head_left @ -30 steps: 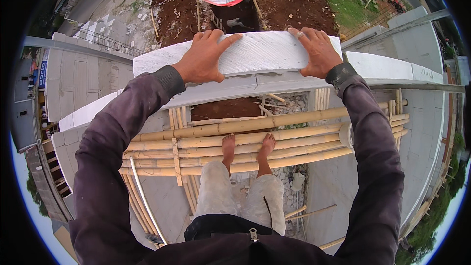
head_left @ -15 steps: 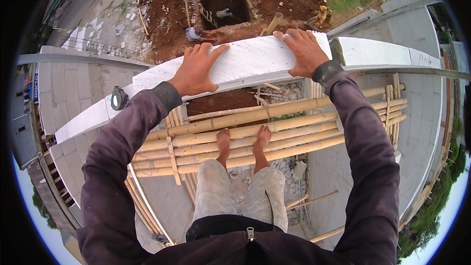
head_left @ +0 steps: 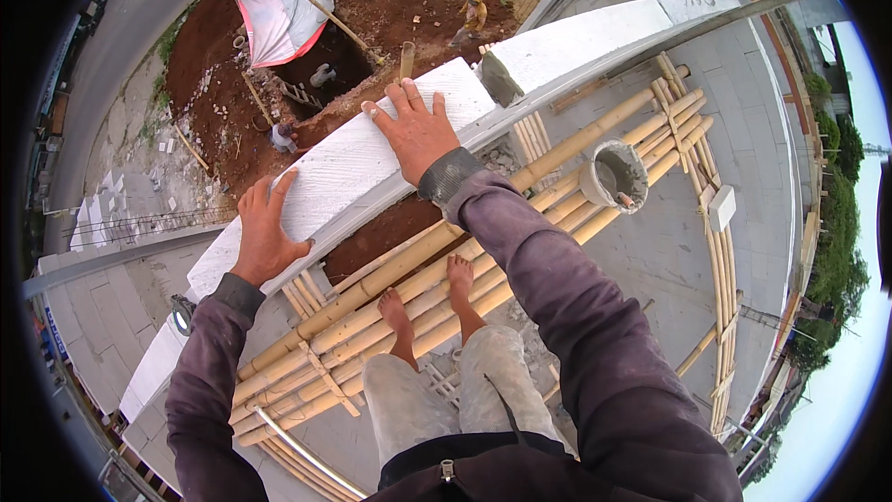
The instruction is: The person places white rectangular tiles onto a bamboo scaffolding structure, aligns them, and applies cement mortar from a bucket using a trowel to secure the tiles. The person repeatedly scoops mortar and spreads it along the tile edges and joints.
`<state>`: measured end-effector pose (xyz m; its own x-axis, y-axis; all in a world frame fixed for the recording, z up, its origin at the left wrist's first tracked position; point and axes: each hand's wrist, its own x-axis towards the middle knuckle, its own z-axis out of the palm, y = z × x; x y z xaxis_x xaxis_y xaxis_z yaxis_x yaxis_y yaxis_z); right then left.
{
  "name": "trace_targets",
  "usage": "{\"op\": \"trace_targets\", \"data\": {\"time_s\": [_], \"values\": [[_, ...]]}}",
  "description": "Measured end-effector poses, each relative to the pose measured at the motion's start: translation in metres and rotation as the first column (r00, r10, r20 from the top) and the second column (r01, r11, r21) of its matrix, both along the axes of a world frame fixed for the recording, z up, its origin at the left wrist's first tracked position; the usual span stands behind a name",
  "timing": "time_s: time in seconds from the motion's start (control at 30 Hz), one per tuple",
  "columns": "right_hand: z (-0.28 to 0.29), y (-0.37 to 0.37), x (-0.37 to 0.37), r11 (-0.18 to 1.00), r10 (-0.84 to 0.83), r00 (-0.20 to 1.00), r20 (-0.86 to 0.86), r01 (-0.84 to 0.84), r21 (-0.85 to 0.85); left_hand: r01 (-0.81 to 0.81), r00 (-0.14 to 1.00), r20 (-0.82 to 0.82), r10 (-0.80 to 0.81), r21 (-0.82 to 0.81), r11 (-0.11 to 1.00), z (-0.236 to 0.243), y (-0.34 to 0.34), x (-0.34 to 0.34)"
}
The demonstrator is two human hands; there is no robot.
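Observation:
A long white building block (head_left: 344, 172) lies on top of the wall in front of me, running from lower left to upper right. My left hand (head_left: 267, 231) straddles its left part, thumb on the near edge and fingers over the far side. Toward the block's right end my right hand (head_left: 413, 135) lies across the top, fingers spread and tips at the far edge. Grey mortar (head_left: 500, 82) fills the joint between this block and the neighbouring white block (head_left: 585, 37). Beyond my left wrist, a small dark device with a round pale face (head_left: 181, 313) rests on the wall.
My bare feet stand on a bamboo platform (head_left: 372, 325). A mortar-smeared white bucket (head_left: 618, 177) sits on its right part. Metal bars (head_left: 725, 17) cross near the wall. Far below are people (head_left: 471, 14), a dug pit (head_left: 311, 70) and a pale sheet (head_left: 283, 5).
My view has turned right and shifted, bringing the bucket into sight. Both hands remain at the block; my right hand now lies across its top rather than gripping the near edge with its thumb.

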<state>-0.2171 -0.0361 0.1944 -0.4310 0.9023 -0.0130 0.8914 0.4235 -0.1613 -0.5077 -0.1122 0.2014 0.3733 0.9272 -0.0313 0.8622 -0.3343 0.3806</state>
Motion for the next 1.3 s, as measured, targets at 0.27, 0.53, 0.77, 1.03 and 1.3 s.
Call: {"op": "trace_targets", "data": {"time_s": [0.27,0.53,0.77,1.03,1.3], "values": [[-0.002,0.006,0.021,0.999,-0.036,0.998,-0.057,0.035,-0.02,0.005,1.0,0.027,-0.005,0.001,1.0,0.0,0.008,0.022],[-0.002,0.019,0.046,0.998,-0.053,0.998,-0.045,0.051,-0.039,0.043,0.999,0.032,-0.043,0.019,0.999,-0.004,0.025,0.04],[-0.008,0.023,0.044,0.999,-0.041,0.996,-0.077,0.039,-0.031,0.039,0.999,0.03,-0.039,0.004,0.999,-0.003,0.028,0.038],[-0.008,0.024,0.057,0.999,-0.037,0.991,-0.128,0.035,-0.021,0.022,0.999,0.025,-0.023,0.025,0.999,-0.005,0.028,0.053],[-0.009,0.028,0.053,1.0,-0.014,0.995,-0.097,0.013,-0.008,0.011,1.0,-0.014,-0.012,-0.074,0.997,0.007,0.032,0.053]]}}
